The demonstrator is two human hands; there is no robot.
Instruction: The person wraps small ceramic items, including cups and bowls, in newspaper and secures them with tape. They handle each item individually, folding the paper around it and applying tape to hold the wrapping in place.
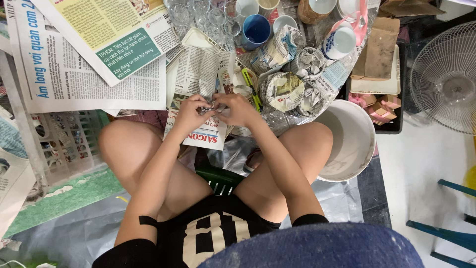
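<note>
While the person sits on a low green stool (pixel 218 177) with knees apart, both hands meet over a folded newspaper sheet (pixel 198 84) lying just ahead of the knees. The left hand (pixel 192 112) and the right hand (pixel 237 109) are curled almost closed, fingertips pinching one small wrapped object (pixel 212 107) between them; what the paper covers cannot be told. Beyond the sheet, toward the right hand's side, lie several newspaper-wrapped bundles (pixel 290 84), with a yellow-green cutter (pixel 252 88) between them and the sheet. Farther beyond the sheet stand a blue cup (pixel 256 30), white cups (pixel 339 43) and clear glasses (pixel 198 12). A large white bowl (pixel 354 144) sits well right of the sheet, touching the right knee. Open newspapers (pixel 89 54) spread left of the sheet, and a white fan (pixel 445 79) stands far right.
</note>
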